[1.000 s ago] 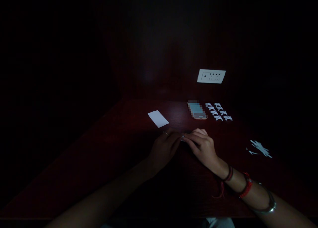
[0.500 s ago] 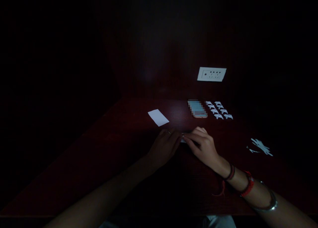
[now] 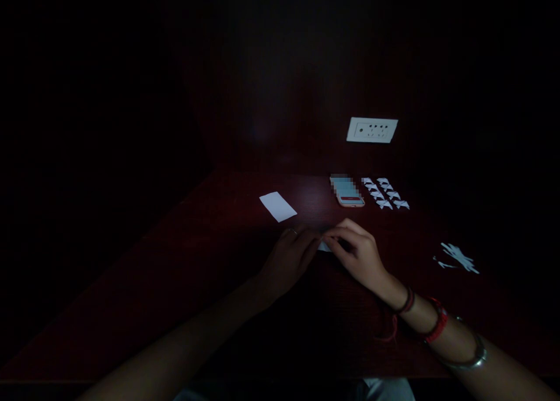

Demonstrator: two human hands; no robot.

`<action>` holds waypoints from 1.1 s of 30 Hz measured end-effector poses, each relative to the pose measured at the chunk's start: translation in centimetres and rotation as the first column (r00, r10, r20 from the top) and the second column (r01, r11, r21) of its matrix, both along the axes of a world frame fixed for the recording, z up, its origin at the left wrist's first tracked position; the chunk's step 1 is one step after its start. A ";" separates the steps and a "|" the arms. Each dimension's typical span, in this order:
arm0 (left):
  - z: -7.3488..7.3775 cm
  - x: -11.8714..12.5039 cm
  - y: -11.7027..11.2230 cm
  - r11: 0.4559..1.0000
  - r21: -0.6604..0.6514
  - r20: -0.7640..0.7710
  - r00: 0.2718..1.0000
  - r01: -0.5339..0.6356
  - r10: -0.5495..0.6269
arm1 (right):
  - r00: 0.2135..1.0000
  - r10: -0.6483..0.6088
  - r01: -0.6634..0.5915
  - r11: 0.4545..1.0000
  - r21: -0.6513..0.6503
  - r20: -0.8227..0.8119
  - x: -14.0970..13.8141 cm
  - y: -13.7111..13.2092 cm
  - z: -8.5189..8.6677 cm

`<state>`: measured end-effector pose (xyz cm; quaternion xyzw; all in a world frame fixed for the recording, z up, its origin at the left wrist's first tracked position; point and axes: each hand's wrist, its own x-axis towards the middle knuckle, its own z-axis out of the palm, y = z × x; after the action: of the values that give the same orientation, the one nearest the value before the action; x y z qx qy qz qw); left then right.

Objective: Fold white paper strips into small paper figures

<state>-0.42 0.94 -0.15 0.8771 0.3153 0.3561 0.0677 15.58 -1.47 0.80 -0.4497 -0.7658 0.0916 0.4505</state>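
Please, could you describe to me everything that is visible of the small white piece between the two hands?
The small white piece looks like paper, plain where it shows. Only a little of it appears, below the thumb and forefinger of the right hand, which seem to pinch it. The left hand reaches its other side, in shadow, so that grip is unclear. Its full shape and any folds are hidden, and whether it touches the dark red table cannot be told.

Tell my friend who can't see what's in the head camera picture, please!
A person's left hand and right hand touch a small white piece at a dark red table. Farther back are a white sheet, a phone and folded papers; white strips lie at right.
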 end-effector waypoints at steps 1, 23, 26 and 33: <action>0.0 0.0 0.0 1.000 -0.018 0.014 1.000 -0.002 0.002 | 1.000 0.000 0.000 1.000 -0.001 0.006 0.0 0.0 0.0; 0.0 -0.5 0.4 0.988 -0.152 0.182 0.982 -0.022 0.050 | 0.999 0.040 -0.041 0.997 -0.062 -0.016 0.7 0.8 -0.4; -0.1 -0.5 0.6 0.978 -0.208 0.191 0.981 -0.003 0.043 | 0.999 0.035 -0.037 0.995 -0.097 -0.030 0.7 0.8 -0.5; -0.1 -0.3 0.8 0.943 -0.325 0.204 0.979 0.075 -0.007 | 0.998 0.057 -0.053 0.991 -0.127 0.031 0.7 0.8 -0.5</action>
<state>-0.75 1.76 -0.28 0.8194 0.3439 0.3827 0.2527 16.29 -0.66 0.29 -0.4576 -0.7781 0.1445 0.4053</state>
